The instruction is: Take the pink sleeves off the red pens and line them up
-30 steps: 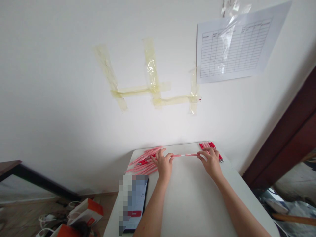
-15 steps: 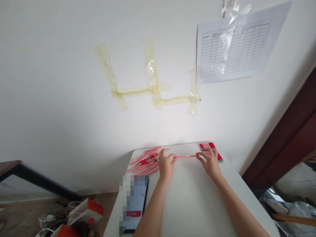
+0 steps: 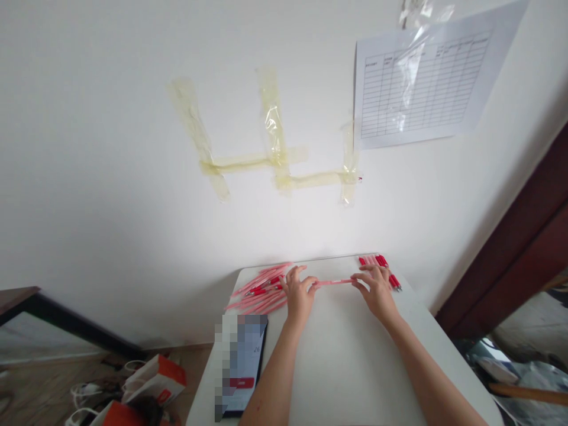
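Between my two hands a slim pink strip (image 3: 335, 282) stretches level above the white table; whether it is a pen sleeve or something else is too small to tell. My left hand (image 3: 300, 293) pinches its left end between thumb and forefinger, the other fingers raised. At the right end, my right hand (image 3: 377, 290) pinches it the same way. Beside my left hand lies a loose pile of similar pink strips (image 3: 260, 305) with several red pens (image 3: 261, 290) among them. Just past my right hand, red pens (image 3: 382, 261) and pink pieces sit in a row, partly hidden by my fingers.
A tablet (image 3: 251, 355), partly pixelated, lies along the left edge of the white table (image 3: 346, 367). The wall (image 3: 133, 148) rises directly behind the table, with a taped paper chart (image 3: 417, 89). White-and-orange bags (image 3: 155, 378) and cables stand on the floor at left.
Almost nothing differs. Both hands keep their pinch on the pink strip, with only a tiny shift of the left hand and the camera view.
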Tool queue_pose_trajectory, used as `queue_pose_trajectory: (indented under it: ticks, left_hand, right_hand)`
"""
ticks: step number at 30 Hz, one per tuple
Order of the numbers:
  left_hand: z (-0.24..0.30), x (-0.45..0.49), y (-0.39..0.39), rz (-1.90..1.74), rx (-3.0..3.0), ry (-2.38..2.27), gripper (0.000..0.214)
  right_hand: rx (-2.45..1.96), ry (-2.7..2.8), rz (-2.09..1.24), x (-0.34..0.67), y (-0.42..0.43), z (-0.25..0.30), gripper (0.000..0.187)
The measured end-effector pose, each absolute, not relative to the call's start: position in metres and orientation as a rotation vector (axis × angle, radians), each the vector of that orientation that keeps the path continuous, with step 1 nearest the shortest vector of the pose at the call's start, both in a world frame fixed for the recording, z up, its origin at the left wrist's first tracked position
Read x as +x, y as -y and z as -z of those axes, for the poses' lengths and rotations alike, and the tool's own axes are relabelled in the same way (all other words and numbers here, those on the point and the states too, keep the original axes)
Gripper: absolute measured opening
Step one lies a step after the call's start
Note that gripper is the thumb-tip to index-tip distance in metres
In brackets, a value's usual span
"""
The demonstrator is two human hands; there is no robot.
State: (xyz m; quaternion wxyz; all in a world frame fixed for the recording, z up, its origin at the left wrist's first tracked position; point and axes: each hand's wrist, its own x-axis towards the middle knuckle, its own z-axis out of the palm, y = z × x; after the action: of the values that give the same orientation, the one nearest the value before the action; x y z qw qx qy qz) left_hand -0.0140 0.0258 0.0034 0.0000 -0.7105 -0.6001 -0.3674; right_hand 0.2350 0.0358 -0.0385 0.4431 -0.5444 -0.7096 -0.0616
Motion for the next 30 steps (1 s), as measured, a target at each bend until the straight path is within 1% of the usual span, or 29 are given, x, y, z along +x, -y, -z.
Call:
queue_pose_trajectory:
  ticks: [9,18,23,30]
  left_hand:
    - [-0.001,-0.015,-0.027,1.121,-2.232,1.867,0.008]
    - [0.002,-0.015,-0.028,1.132,-2.248,1.835,0.008]
    - [0.0,-0.013,-0.026,1.124,-2.228,1.888,0.008]
    - [0.0,-0.013,-0.026,1.109,-2.22,1.896,0.008]
  right_hand:
    - [-1.354,1.828,0.066,0.235,-0.036,0.039,0.026]
    - [-1.393,1.84,-0.069,0.233,-0.034,0.038,0.046]
    - [-1.379,1.879,-0.124,0.227,-0.028,0.031,0.043]
    - [-1.344,1.935,-0.095,0.227,-0.025,0.028,0.03]
